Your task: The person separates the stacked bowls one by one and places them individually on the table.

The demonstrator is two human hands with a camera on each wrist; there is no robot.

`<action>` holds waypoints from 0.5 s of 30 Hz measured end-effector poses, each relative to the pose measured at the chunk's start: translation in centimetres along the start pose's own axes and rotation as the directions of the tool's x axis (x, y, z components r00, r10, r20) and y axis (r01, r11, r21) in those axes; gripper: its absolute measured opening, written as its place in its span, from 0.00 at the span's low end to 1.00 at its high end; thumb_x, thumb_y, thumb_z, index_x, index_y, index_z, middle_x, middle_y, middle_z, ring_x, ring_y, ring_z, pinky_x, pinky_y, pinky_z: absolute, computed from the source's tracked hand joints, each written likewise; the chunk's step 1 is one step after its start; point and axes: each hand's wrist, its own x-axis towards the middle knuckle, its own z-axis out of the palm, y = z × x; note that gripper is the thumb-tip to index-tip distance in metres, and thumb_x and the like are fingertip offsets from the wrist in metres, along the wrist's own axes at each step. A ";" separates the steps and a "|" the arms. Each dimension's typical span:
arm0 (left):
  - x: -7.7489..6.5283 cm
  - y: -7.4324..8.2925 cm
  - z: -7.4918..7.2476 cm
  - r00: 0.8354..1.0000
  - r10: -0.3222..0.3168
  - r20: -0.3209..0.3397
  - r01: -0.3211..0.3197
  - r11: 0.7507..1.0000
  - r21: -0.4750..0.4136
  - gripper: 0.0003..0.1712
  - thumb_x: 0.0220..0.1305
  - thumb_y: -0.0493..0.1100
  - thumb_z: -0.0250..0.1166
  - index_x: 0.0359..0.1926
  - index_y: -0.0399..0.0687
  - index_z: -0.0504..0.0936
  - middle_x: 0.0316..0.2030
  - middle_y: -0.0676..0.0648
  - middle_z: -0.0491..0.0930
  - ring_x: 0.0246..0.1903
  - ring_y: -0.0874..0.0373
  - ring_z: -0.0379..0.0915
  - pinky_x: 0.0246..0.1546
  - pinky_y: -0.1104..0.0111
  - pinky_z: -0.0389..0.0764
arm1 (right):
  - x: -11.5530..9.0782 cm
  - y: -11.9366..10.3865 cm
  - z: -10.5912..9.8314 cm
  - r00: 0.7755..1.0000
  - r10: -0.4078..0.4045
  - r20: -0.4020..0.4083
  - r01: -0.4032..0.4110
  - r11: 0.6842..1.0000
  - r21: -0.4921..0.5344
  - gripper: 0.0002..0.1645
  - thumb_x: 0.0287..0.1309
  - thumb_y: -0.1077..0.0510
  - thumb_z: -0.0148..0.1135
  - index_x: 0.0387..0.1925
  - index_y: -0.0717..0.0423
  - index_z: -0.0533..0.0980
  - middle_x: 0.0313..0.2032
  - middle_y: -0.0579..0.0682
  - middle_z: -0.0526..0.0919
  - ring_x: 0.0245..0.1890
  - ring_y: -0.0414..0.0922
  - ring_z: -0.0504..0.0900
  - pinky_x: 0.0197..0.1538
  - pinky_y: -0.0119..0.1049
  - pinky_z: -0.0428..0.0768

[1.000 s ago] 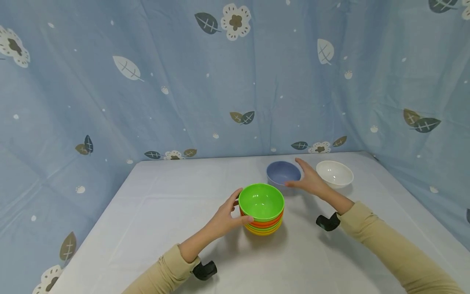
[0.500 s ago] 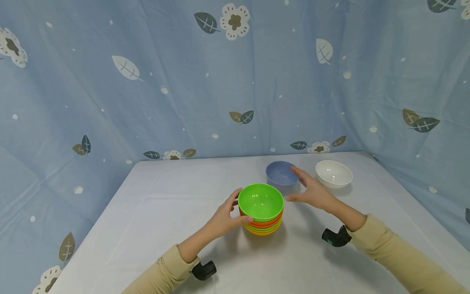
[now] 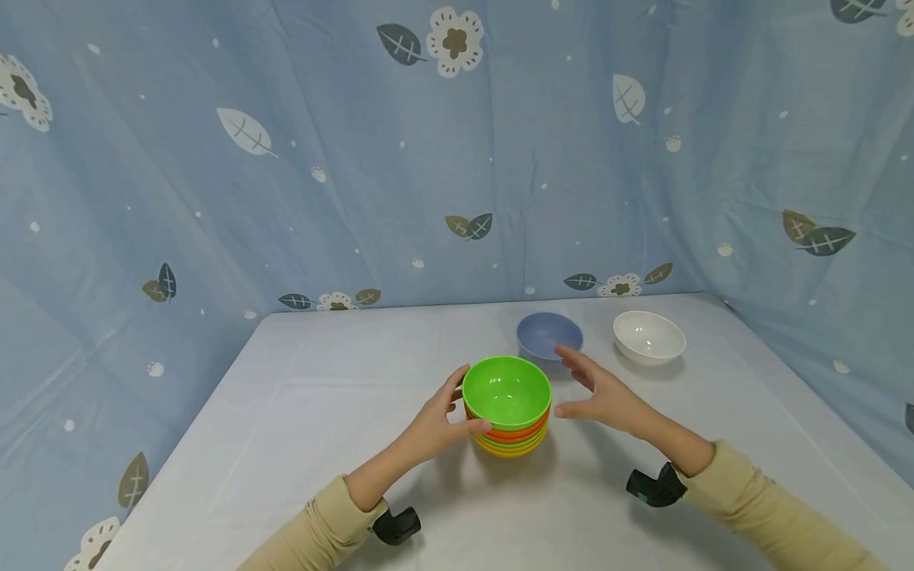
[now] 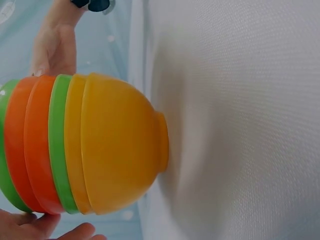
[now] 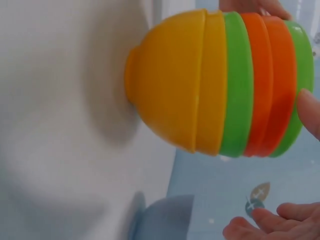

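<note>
A nested stack of green, orange and yellow bowls (image 3: 508, 392) stands upright on the white-covered table, a green bowl on top. My left hand (image 3: 435, 424) grips its left side near the rim, thumb in front and fingers behind. In the left wrist view, that hand's fingers (image 4: 42, 226) touch the upper bowls. Just right of the stack, my right hand (image 3: 607, 395) hovers with fingers spread, holding nothing. In the right wrist view its thumb (image 5: 310, 112) overlaps the top bowls; whether it touches them I cannot tell. A blue bowl (image 3: 546, 335) stands behind the stack, partly covered by right-hand fingertips.
A white bowl (image 3: 648, 339) stands at the table's back right. The table (image 3: 343, 381) ends at a blue patterned curtain (image 3: 343, 159) behind and at the sides. A black device (image 3: 655, 485) sits at the right wrist, another black device (image 3: 397, 525) at the left.
My right hand has come from between the blue and white bowls toward the front, down to the right side of the stack. The left hand and the stack have hardly moved.
</note>
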 end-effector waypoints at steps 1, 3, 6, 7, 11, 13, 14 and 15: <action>0.0 0.0 0.0 1.000 -0.001 -0.001 0.001 1.000 0.002 0.52 0.52 0.59 0.66 0.70 0.48 0.49 0.65 0.40 0.59 0.60 0.43 0.60 0.57 0.51 0.66 | -0.1 0.1 0.2 1.000 -0.003 0.003 0.003 1.000 0.009 0.55 0.44 0.56 0.71 0.67 0.66 0.49 0.66 0.65 0.53 0.65 0.63 0.54 0.63 0.56 0.56; 0.0 -0.1 0.1 1.000 0.003 -0.004 -0.003 1.000 0.006 0.53 0.51 0.59 0.66 0.70 0.47 0.49 0.65 0.40 0.59 0.61 0.44 0.60 0.57 0.52 0.66 | -0.2 0.3 0.6 1.000 -0.011 0.012 0.011 1.000 0.024 0.55 0.44 0.55 0.71 0.67 0.66 0.50 0.66 0.65 0.53 0.65 0.62 0.55 0.63 0.56 0.57; -0.1 -0.1 0.2 1.000 0.010 -0.010 -0.010 1.000 0.006 0.54 0.50 0.60 0.66 0.70 0.47 0.48 0.66 0.40 0.58 0.61 0.44 0.59 0.57 0.52 0.66 | -0.4 0.5 1.3 0.999 -0.019 0.039 0.017 0.998 0.064 0.55 0.45 0.53 0.71 0.67 0.66 0.50 0.66 0.65 0.54 0.65 0.63 0.55 0.63 0.57 0.56; -0.1 -0.1 0.2 1.000 0.014 -0.012 -0.014 1.000 0.004 0.54 0.50 0.60 0.66 0.70 0.47 0.48 0.66 0.41 0.57 0.61 0.44 0.59 0.57 0.52 0.66 | -0.4 0.6 1.5 0.998 -0.025 0.050 0.021 0.996 0.082 0.55 0.45 0.53 0.70 0.67 0.67 0.50 0.66 0.65 0.54 0.65 0.63 0.54 0.63 0.57 0.56; 0.0 -0.1 0.2 0.999 0.032 -0.016 -0.032 0.999 -0.006 0.55 0.50 0.60 0.67 0.71 0.47 0.47 0.68 0.43 0.54 0.63 0.46 0.57 0.58 0.51 0.65 | -0.4 1.0 2.4 0.995 -0.064 0.078 0.052 0.988 0.143 0.55 0.46 0.54 0.70 0.67 0.67 0.48 0.66 0.66 0.53 0.65 0.64 0.54 0.62 0.59 0.56; 0.0 -0.1 0.2 0.999 0.045 -0.017 -0.045 0.999 -0.015 0.56 0.49 0.60 0.67 0.71 0.47 0.47 0.69 0.44 0.52 0.64 0.46 0.55 0.59 0.50 0.63 | -0.4 1.2 2.7 0.993 -0.090 0.080 0.076 0.984 0.163 0.53 0.47 0.56 0.69 0.67 0.67 0.49 0.66 0.66 0.54 0.65 0.64 0.55 0.62 0.59 0.57; 0.0 -0.1 0.2 0.998 0.053 -0.017 -0.053 0.998 -0.020 0.57 0.48 0.60 0.68 0.71 0.47 0.46 0.69 0.45 0.51 0.65 0.46 0.54 0.60 0.50 0.62 | -0.4 1.3 2.8 0.992 -0.095 0.079 0.081 0.982 0.170 0.52 0.47 0.56 0.69 0.67 0.66 0.50 0.66 0.65 0.55 0.65 0.63 0.55 0.62 0.59 0.57; 0.1 -0.1 0.2 0.998 0.061 -0.017 -0.062 0.998 -0.023 0.58 0.48 0.61 0.68 0.71 0.47 0.45 0.69 0.44 0.50 0.65 0.45 0.52 0.60 0.49 0.62 | -0.3 1.4 3.0 0.992 -0.100 0.079 0.085 0.981 0.173 0.52 0.47 0.57 0.69 0.67 0.66 0.50 0.66 0.65 0.55 0.65 0.63 0.56 0.62 0.59 0.58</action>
